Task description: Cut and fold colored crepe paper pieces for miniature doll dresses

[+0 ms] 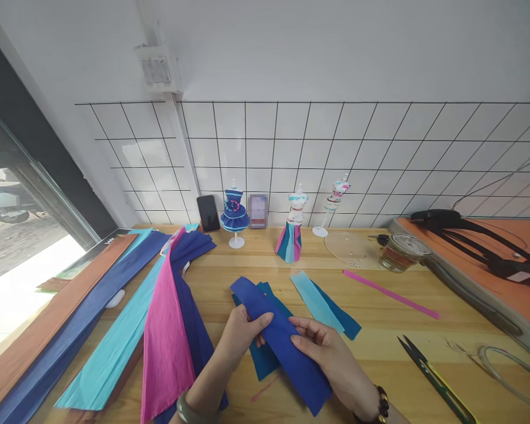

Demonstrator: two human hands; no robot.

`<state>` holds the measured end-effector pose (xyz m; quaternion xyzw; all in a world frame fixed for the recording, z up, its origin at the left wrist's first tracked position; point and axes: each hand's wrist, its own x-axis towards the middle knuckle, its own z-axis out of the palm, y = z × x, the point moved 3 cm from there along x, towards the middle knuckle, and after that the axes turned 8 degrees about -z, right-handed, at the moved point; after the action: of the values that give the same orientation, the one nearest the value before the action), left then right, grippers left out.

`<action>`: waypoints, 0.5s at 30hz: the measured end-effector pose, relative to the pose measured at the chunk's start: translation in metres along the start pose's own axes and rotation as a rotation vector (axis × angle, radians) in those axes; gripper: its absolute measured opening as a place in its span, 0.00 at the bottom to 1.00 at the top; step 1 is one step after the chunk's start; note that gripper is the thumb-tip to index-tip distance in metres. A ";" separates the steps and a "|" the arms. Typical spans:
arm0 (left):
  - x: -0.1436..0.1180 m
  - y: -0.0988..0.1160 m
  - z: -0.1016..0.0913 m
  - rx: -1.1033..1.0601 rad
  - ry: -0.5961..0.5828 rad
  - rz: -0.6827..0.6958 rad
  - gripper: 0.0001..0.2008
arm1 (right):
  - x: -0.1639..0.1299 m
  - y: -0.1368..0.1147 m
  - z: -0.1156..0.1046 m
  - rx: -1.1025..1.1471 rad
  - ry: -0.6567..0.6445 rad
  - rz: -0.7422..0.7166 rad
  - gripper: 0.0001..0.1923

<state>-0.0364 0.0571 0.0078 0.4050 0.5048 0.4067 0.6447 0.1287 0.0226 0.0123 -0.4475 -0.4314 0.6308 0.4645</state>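
Observation:
Both my hands hold a dark blue crepe paper strip (277, 335) just above the wooden table (380, 330). My left hand (241, 333) pinches its left edge with thumb on top. My right hand (322, 347) grips its right edge lower down. Under the strip lies a teal paper piece (260, 356). A light blue strip (315, 300) over a darker teal one (342, 318) lies just right of my hands.
Long crepe sheets, pink (165, 335), light blue (115, 353), dark blue (70, 341) and brown (35, 335), fan out at left. Three small dress mannequins (291, 229), a phone (208, 213), a glass jar (400, 252), a pink strip (391, 294) and scissors (433, 371) are around.

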 end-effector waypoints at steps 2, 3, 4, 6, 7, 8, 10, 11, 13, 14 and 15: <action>0.002 -0.001 -0.001 0.019 0.022 0.018 0.14 | 0.002 -0.001 -0.003 -0.138 0.021 -0.065 0.22; 0.002 -0.001 -0.002 0.017 0.032 0.027 0.14 | 0.002 -0.002 -0.004 -0.198 0.024 -0.084 0.22; 0.003 -0.002 -0.003 0.014 0.038 0.037 0.13 | 0.002 -0.002 -0.004 -0.246 0.019 -0.092 0.21; 0.003 -0.002 -0.005 -0.013 0.029 0.050 0.13 | 0.001 -0.001 -0.001 -0.292 -0.023 -0.079 0.21; 0.003 -0.003 -0.005 -0.048 0.022 0.049 0.13 | 0.000 0.000 0.001 -0.298 -0.052 -0.068 0.20; 0.003 -0.003 -0.006 -0.100 0.014 0.038 0.14 | -0.001 0.000 0.003 -0.294 -0.083 -0.058 0.19; 0.003 -0.005 -0.006 -0.213 -0.002 0.001 0.14 | -0.003 0.001 0.006 -0.269 -0.138 -0.040 0.17; 0.003 -0.005 -0.006 -0.260 -0.006 -0.014 0.14 | -0.003 0.002 0.007 -0.258 -0.157 -0.032 0.16; 0.002 -0.005 -0.005 -0.332 -0.014 -0.024 0.13 | -0.004 0.003 0.008 -0.264 -0.173 -0.028 0.14; 0.001 -0.004 -0.004 -0.364 -0.017 -0.019 0.13 | -0.003 0.002 0.007 -0.285 -0.171 -0.033 0.14; 0.001 -0.002 -0.003 -0.397 -0.017 -0.012 0.13 | -0.003 0.001 0.006 -0.314 -0.165 -0.045 0.14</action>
<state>-0.0393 0.0573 0.0050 0.2703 0.4118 0.4911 0.7185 0.1229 0.0190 0.0128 -0.4515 -0.5713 0.5797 0.3656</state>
